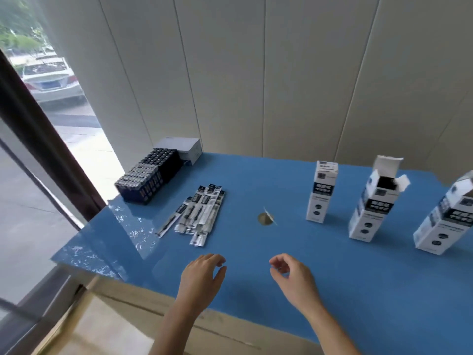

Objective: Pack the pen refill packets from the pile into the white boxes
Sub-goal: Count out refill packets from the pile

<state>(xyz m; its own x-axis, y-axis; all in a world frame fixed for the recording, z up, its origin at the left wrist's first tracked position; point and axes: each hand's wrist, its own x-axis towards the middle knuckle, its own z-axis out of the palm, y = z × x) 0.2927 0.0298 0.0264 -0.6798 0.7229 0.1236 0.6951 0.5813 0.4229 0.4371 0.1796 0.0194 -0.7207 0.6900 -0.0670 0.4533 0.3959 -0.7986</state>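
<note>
Both hands hang just above the near part of the blue table (332, 290), and neither holds anything. The left hand (202, 272) is palm down with its fingers loosely curled. The right hand (291, 275) has its thumb and forefinger bent toward each other, and nothing shows between them.

The pile of pen refill packets (199, 213) lies flat on the table beyond the left hand and apart from it. The packets are long, narrow black-and-white sleeves, fanned and overlapping.

To the right, well apart from the pile, three white boxes stand upright in a row:
- The closed white box (321, 193) is nearest the pile, with its top flap shut.
- The open white box (376, 203) has its lid flap raised, and dark contents show in its mouth.
- The third white box (445, 216) is cut by the frame edge, so I cannot tell whether it is open.

A small brownish disc (266, 218) lies between the pile and the boxes. At the far left corner, a block of dark cartons (148, 180) sits against a pale grey box (184, 148).
</note>
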